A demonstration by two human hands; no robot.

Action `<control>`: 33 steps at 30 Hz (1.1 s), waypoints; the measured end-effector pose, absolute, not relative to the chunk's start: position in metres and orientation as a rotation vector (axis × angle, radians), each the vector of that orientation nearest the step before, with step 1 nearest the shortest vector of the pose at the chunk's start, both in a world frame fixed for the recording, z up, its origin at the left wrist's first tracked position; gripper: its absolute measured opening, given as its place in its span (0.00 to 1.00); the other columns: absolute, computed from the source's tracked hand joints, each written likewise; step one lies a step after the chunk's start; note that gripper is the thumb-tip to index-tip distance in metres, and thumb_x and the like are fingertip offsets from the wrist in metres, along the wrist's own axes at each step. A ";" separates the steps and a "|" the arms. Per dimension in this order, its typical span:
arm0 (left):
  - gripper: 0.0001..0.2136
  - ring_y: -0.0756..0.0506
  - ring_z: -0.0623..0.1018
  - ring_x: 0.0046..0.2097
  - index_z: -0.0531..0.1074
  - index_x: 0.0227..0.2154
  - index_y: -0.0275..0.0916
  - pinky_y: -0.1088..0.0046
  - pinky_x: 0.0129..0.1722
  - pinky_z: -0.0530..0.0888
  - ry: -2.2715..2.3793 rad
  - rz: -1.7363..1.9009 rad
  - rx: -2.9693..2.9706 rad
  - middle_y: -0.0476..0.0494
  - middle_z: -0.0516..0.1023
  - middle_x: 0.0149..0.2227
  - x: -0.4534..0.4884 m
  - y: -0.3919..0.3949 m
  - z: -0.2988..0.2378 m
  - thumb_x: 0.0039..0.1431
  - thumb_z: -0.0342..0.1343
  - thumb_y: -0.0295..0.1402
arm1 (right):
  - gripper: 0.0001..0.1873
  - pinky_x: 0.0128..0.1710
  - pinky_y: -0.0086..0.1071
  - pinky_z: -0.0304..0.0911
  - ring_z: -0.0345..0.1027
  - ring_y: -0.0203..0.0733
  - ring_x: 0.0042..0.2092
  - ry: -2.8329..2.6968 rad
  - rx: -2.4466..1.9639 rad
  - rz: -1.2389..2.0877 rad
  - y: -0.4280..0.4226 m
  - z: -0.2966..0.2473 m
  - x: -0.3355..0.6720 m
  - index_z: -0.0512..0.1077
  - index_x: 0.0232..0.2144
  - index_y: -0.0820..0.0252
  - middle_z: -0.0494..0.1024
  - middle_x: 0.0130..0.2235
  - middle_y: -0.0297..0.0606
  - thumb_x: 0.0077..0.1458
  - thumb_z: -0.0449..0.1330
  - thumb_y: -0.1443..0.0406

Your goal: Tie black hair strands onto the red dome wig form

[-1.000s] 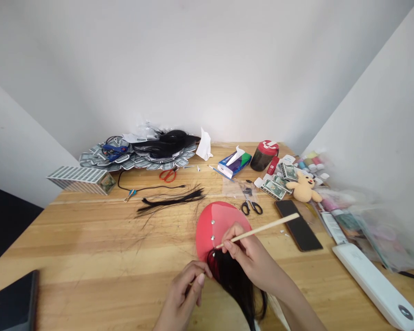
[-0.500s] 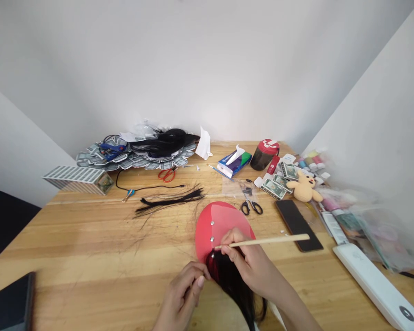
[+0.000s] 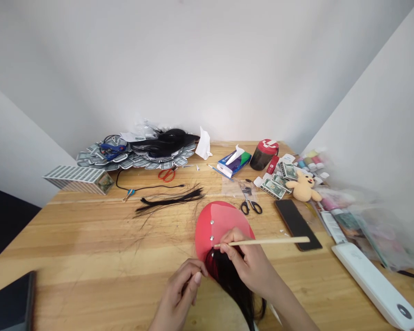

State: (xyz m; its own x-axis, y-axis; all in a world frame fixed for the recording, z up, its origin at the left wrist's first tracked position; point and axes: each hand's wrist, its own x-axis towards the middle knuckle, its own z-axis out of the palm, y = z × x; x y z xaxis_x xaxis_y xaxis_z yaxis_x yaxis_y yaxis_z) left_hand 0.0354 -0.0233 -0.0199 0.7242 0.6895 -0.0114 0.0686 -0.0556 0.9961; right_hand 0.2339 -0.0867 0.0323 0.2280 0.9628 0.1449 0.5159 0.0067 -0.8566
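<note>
A red oval sheet with small silver studs lies on the wooden table. A tuft of black hair lies over its near edge. My right hand is closed on a thin wooden stick, whose tip touches the sheet where the hair begins. My left hand is just left of the hair, thumb and fingers pinched together at the sheet's edge; what they hold is too small to make out.
Loose black hair strands, black scissors, red scissors, a dark phone, a tissue pack, a red-lidded jar, a plush bear, a white device, a striped box and another phone.
The stick has swung from slanting up-right to nearly level. My left hand has drawn slightly down and left from the hair.
</note>
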 end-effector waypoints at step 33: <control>0.17 0.48 0.69 0.30 0.70 0.28 0.40 0.76 0.31 0.65 0.618 0.617 1.535 0.46 0.70 0.31 0.041 -0.027 -0.026 0.70 0.47 0.42 | 0.13 0.36 0.33 0.63 0.69 0.42 0.34 -1.458 -1.605 0.546 -0.086 0.024 0.230 0.65 0.29 0.56 0.74 0.31 0.37 0.68 0.48 0.64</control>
